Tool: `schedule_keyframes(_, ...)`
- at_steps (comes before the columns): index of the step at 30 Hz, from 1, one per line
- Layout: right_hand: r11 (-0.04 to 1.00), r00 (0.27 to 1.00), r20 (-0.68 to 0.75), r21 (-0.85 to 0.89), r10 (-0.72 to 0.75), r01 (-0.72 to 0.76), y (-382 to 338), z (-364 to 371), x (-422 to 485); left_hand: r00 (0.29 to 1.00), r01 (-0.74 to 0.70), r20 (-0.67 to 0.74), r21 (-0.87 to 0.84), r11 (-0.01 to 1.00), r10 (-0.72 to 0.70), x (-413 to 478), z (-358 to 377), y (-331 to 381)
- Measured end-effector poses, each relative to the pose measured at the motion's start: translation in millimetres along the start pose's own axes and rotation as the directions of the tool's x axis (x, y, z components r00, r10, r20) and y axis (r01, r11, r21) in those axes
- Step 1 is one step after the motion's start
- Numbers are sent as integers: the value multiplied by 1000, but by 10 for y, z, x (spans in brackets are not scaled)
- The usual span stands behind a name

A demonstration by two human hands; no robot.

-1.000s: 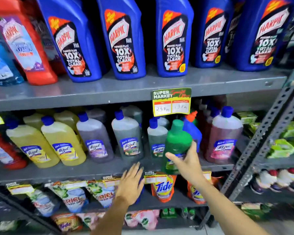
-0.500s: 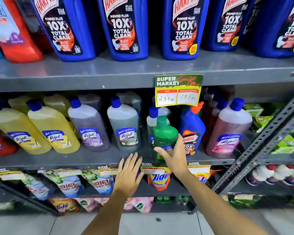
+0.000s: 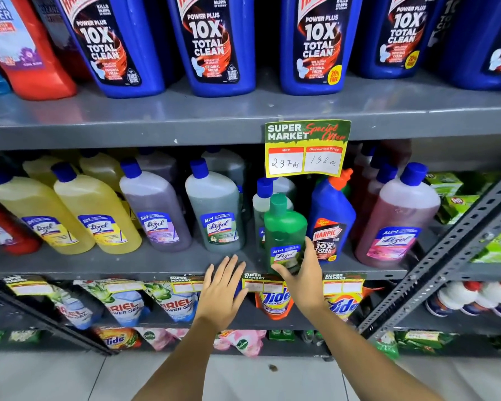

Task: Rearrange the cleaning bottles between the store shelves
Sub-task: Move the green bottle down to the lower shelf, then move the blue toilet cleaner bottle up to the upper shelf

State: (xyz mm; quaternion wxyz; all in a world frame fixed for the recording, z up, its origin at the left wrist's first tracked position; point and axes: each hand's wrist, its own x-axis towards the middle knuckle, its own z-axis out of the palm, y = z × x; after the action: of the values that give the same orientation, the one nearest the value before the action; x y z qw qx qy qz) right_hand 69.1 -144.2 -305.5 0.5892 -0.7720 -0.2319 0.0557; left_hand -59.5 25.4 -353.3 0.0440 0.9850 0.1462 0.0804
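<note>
My right hand (image 3: 302,273) grips the lower part of a small green Lizol bottle (image 3: 284,227), held upright at the front edge of the middle shelf (image 3: 113,263). It stands in front of a clear bottle with a blue cap (image 3: 262,198) and left of a small blue Harpic bottle (image 3: 330,221). My left hand (image 3: 223,287) hovers flat with fingers spread at the shelf's front edge, holding nothing. Yellow, purple and grey-green Lizol bottles (image 3: 214,215) line the shelf to the left; a pink one (image 3: 399,218) stands at the right.
Large blue Harpic bottles (image 3: 214,44) and a red one (image 3: 26,47) fill the top shelf. A price tag (image 3: 307,149) hangs from its edge above the green bottle. Detergent pouches (image 3: 122,302) fill the lower shelf. A slotted metal upright (image 3: 446,253) slants at the right.
The green bottle has moved left and gone upright at the shelf's front edge, still in my right hand. The view has come closer to the shelves. My left hand stays spread.
</note>
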Motion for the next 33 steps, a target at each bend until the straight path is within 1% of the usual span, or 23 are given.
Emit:
schedule_keyframes(2, 999, 999, -6, 19, 42, -42, 51, -7, -121, 1000, 0, -6, -3, 1000, 0, -4, 5, 9)
schedule_keyframes(3, 998, 997, -46, 17, 57, -56, 79, -10, -202, 1000, 1, -6, 1, 1000, -1, -7, 3, 9)
schedule_keyframes(5, 999, 978, -206, -22, 27, -32, 101, -49, -357, 1000, -1, -1, 31, 1000, 1, -9, 2, 9)
schedule_keyframes(7, 998, 921, -387, -49, -46, 30, 45, -154, -411, 1000, -5, 0, 38, 999, 5, -6, 2, 6)
schedule_keyframes(9, 993, 837, -536, -77, -115, 87, -17, -330, -321, 1000, -6, -7, 20, 1000, 6, -4, 8, 7)
schedule_keyframes(10, 987, 801, -579, -125, -152, 97, -48, -431, -233, 1000, -6, -10, 10, 1000, 7, -5, 7, 11)
schedule_keyframes(11, 980, 783, -594, -176, -184, 96, -80, -537, -131, 1000, -8, -11, 2, 1000, 8, -7, 1, 14)
schedule_keyframes(12, 971, 788, -579, -219, -211, 99, -128, -638, -26, 1000, -10, -7, -6, 1000, 10, -8, -5, 15)
schedule_keyframes(13, 959, 808, -537, -260, -241, 114, -190, -725, 75, 1000, -10, 0, -12, 1000, 10, -11, -8, 14)
schedule_keyframes(16, 894, 887, -313, -401, -340, 201, -362, -912, 357, 1000, 1, 16, -17, 1000, -1, -6, -18, 10)
schedule_keyframes(18, 866, 936, -156, -450, -316, 217, -417, -974, 526, 1000, 6, 22, -8, 1000, -6, -4, -29, 15)
schedule_keyframes(20, 863, 965, -65, -466, -254, 196, -422, -985, 633, 1000, 1, 13, 2, 1000, -1, -16, -29, 32)
schedule_keyframes(22, 887, 979, -42, -432, -202, 164, -405, -973, 681, 1000, -5, -4, 8, 1000, 5, -16, -27, 37)
schedule_keyframes(24, 930, 987, -54, -348, -148, 121, -397, -963, 692, 1000, -6, -5, 3, 1000, 6, -8, -35, 31)
schedule_keyframes(26, 952, 987, -80, -288, -136, 108, -404, -980, 660, 1000, 1, 20, -5, 1000, -1, -14, -82, 41)
schedule_keyframes(27, 957, 984, -99, -267, -145, 114, -420, -998, 626, 1000, -3, 9, 0, 1000, 3, -19, -138, 62)
schedule_keyframes(28, 960, 980, -119, -250, -160, 126, -430, -1012, 573, 999, -15, -36, -2, 1000, 15, -23, -219, 88)
schedule_keyframes(29, 964, 974, -142, -225, -177, 143, -452, -1029, 503, 992, -37, -123, -21, 999, 34, -15, -352, 118)
schedule_keyframes(30, 970, 970, -159, -187, -185, 154, -487, -1052, 417, 968, -66, -245, -52, 996, 51, 8, -530, 154)
schedule_keyframes(31, 975, 968, -168, -150, -187, 163, -542, -1087, 322, 917, -101, -394, -80, 992, 62, 59, -757, 194)
schedule_keyframes(32, 977, 966, -172, -125, -194, 173, -607, -1149, 225, 834, -144, -547, -89, 986, 72, 143, -1027, 230)
schedule_keyframes(33, 977, 964, -174, -107, -203, 186, -673, -1229, 121, 737, -189, -670, -79, 979, 88, 234, -1324, 272)
